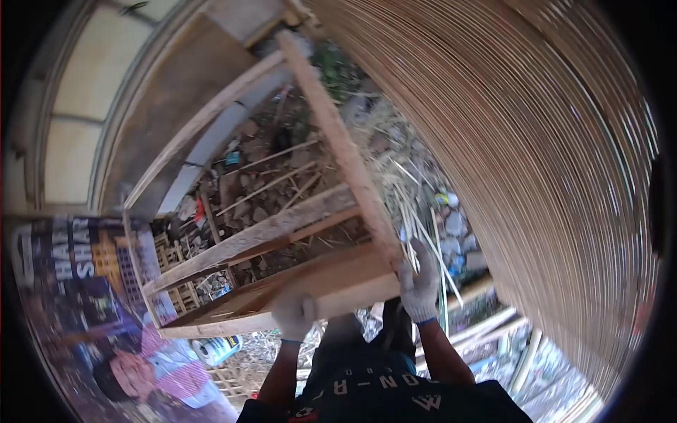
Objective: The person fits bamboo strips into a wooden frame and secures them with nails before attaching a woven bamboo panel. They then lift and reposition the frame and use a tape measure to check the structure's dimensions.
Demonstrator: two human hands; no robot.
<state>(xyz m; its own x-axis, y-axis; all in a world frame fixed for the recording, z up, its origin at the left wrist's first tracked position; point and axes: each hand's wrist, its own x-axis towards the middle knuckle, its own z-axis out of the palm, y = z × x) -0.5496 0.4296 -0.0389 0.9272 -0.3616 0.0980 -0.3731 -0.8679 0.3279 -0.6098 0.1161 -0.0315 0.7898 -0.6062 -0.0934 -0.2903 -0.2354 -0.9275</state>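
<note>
A wooden frame (345, 155) of rough planks and slats fills the middle of the view, held at an angle in front of my body. My left hand (293, 317), in a pale work glove and slightly blurred, is closed on the frame's near board. My right hand (421, 289), gloved too, grips the near right corner, where the long right-hand beam meets that board. Two crossbars (261, 236) run across the frame's inside. The undersides of both hands' grips are hidden.
A wall of thin bamboo slats (508, 127) rises along the right. A printed banner (106, 296) hangs at the left, below a tiled panel (84, 77). Rubble (243, 162), loose sticks (430, 247) and litter cover the ground. A white container (217, 348) lies near the banner.
</note>
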